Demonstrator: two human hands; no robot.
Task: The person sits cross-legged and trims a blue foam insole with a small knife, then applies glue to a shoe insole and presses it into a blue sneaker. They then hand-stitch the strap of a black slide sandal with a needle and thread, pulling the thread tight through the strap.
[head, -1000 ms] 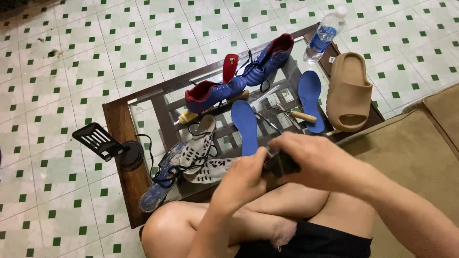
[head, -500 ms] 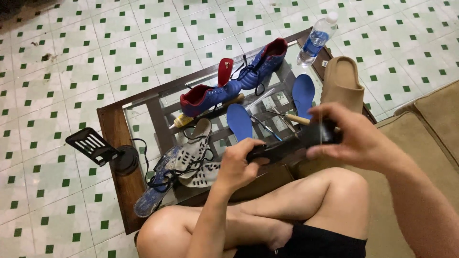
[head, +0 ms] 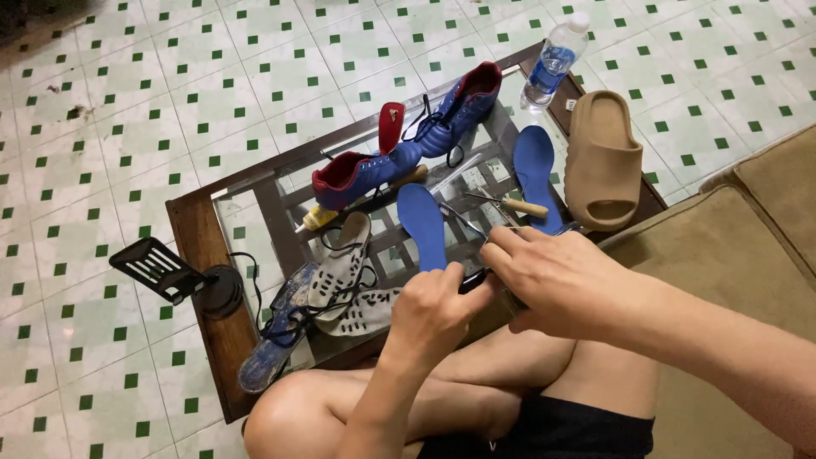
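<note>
Both hands meet above the knees, left hand [head: 438, 319] and right hand [head: 561, 280] fingers gripping a small dark object [head: 473, 277].

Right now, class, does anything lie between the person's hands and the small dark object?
Nothing visible does. The left hand and right hand both already grip the dark object directly, above the glass table.

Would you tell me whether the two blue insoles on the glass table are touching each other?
Apart. The head view shows clear glass and a wooden-handled tool between the left insole and the right insole.
</note>
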